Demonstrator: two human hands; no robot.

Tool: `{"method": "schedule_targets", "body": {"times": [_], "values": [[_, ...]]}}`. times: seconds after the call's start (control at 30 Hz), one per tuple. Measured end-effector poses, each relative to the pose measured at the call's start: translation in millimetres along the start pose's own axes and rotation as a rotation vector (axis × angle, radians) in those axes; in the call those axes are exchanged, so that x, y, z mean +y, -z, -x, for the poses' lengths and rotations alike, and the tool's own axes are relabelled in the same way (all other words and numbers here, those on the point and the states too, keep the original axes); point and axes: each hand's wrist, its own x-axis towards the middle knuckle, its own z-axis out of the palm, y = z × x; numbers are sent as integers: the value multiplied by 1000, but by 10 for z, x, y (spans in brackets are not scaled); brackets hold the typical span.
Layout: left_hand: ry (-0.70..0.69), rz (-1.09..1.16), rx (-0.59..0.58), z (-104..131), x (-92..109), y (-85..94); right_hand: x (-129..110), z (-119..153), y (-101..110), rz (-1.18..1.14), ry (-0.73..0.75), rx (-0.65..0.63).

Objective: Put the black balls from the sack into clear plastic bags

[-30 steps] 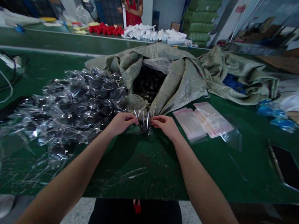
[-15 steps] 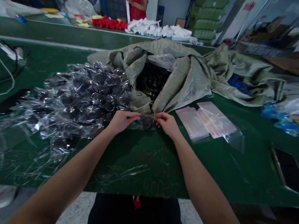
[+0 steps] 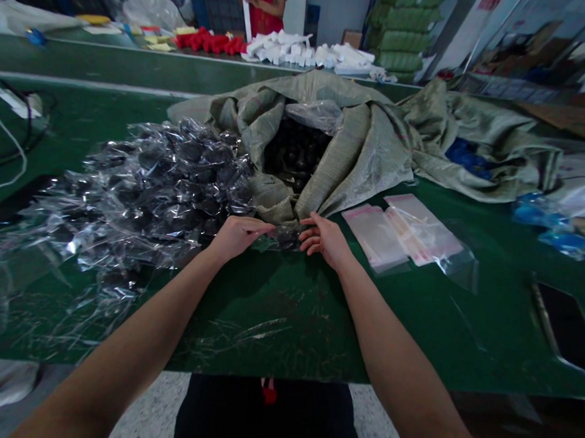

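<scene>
A clear plastic bag with something dark inside [image 3: 286, 236] lies on the green table between my hands, just before the mouth of a grey-green woven sack [image 3: 360, 150]. My left hand [image 3: 241, 235] pinches the bag's left end between thumb and fingers. At its right end, my right hand [image 3: 324, 240] has its fingers spread, holding nothing. Inside the sack's opening are dark round objects [image 3: 300, 154]. Left of the sack rises a heap of dark items in clear wrapping [image 3: 175, 177]. Flat clear bags with pink edges [image 3: 378, 242] lie to the right.
A phone [image 3: 565, 325] lies at the right edge and a cable [image 3: 15, 131] at the far left. Blue-and-clear plastic [image 3: 552, 224] is at the right. Behind stand white pieces [image 3: 309, 52], red pieces [image 3: 209, 41] and a person in red [image 3: 267, 7].
My right hand has let go of the bag's right end and its fingers have spread. My left hand keeps its pinch in nearly the same place. The view has shifted slightly.
</scene>
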Motion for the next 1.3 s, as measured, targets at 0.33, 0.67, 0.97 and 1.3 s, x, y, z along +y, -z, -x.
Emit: {"method": "schedule_targets", "body": {"times": [0.33, 0.67, 0.97, 1.3], "values": [[44, -24, -18, 3, 11, 14, -30, 116, 0, -131, 35, -66], [884, 408, 39, -94, 424, 166, -10, 103, -31, -91, 59, -49], [1055, 880, 29, -191, 439, 105, -25, 130, -68, -10, 92, -42], [907, 746, -189, -27, 434, 183, 27, 78, -35, 49, 111, -6]]}}
